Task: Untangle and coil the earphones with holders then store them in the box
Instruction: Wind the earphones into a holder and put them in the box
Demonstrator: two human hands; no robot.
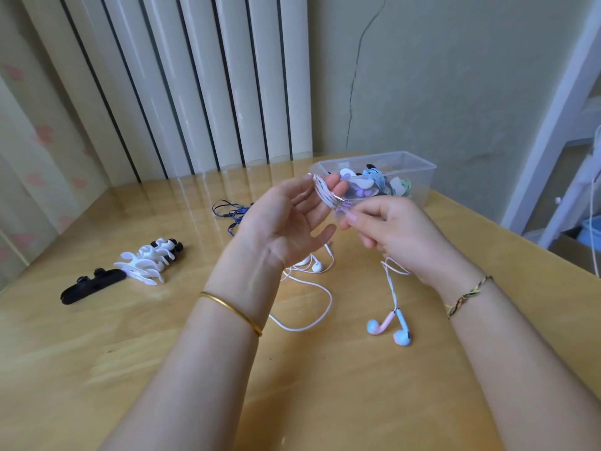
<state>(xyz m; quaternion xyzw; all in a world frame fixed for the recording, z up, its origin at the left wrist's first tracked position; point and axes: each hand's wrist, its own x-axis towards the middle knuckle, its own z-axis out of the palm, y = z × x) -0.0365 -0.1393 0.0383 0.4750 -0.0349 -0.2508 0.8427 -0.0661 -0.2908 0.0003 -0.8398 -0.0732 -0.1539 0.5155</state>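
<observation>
Far to the left of my left hand, a black holder point(92, 286) and a heap of white holders point(146, 262) lie on the table point(162, 353). Just beyond that hand's wrist lie dark blue earphones point(231, 212) in a loose tangle. My left hand point(286, 222) is raised palm up, mostly spread, with its fingertips pinching a clear holder point(345, 203) wound with pale cord. White earphones point(313, 271) sprawl below it. My right hand point(390, 232) pinches the holder's near end between thumb and forefinger. From under that palm the cord drops to the pink-and-blue earphones point(402, 336), whose buds rest on the table. Just behind both hands is the clear plastic box point(419, 177), holding several wound holders.
</observation>
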